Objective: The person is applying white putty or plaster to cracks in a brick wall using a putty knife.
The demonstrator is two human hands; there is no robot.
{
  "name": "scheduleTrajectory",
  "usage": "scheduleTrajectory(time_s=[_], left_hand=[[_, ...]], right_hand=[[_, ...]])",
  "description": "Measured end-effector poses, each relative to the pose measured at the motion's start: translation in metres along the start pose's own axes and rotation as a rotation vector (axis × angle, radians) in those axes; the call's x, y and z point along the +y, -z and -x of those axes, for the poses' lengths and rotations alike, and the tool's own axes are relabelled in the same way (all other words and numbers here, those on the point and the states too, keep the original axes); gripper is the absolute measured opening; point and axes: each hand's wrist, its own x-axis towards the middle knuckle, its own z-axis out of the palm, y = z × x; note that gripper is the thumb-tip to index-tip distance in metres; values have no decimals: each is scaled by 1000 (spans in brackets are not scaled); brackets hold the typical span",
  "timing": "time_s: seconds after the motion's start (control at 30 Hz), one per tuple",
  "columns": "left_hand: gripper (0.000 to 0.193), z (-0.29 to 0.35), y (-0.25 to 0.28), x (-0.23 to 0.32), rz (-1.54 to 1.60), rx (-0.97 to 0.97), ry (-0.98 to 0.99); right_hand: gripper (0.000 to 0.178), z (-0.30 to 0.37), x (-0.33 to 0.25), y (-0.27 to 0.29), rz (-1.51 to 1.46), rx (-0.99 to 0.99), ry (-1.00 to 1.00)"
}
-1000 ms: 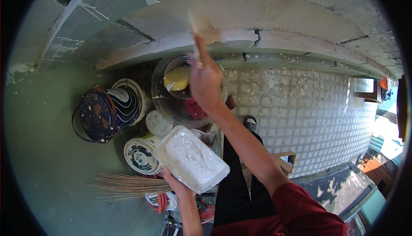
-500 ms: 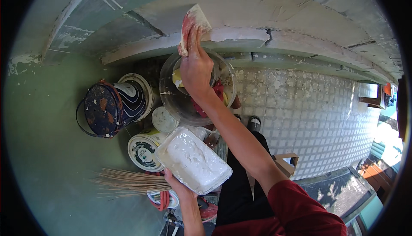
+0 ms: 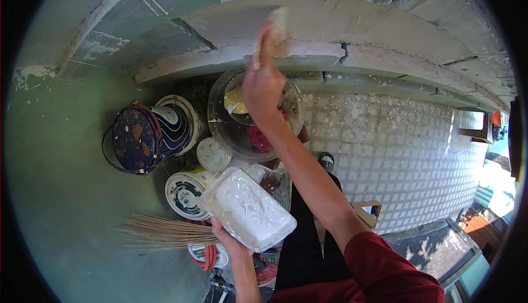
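Note:
My left hand (image 3: 234,243) grips a rectangular white tub (image 3: 279,239) by its lower left side. Thick, glossy white paste (image 3: 250,206) with an uneven surface lies in it. My right arm reaches far forward, and my right hand (image 3: 265,88) is closed on a flat, pale putty scraper (image 3: 279,23) smeared with red. Motion blurs the blade and fingertips. They are at the pale band of the wall (image 3: 324,19); whether the blade touches it I cannot tell.
Below my right hand stands a round clear basin (image 3: 217,129) with a yellow piece and a red cloth. Left of it are a dark paint bucket (image 3: 135,138), a lidded tub (image 3: 187,195) and a bundle of thin sticks (image 3: 165,232). Tiled floor (image 3: 385,154) extends right.
My right hand and the scraper have moved right along the wall, and the blade looks more edge-on. The tub in my left hand is nearly where it was.

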Motion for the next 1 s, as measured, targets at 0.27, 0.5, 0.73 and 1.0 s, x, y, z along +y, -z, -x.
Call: scheduleTrajectory(time_s=[0.27,0.5,0.73,1.0], left_hand=[[71,7,3,-3,-37,16,-30],[73,12,0,-5,-91,-38,-37],[74,16,-4,-13,-102,-21,6],[57,15,-2,-11,-11,18,4]], right_hand=[[56,21,0,24,-252,-160,183],[52,11,9,142,126,198,322],[68,-51,20,161,347,253,630],[63,-80,49,144,383,306,669]])
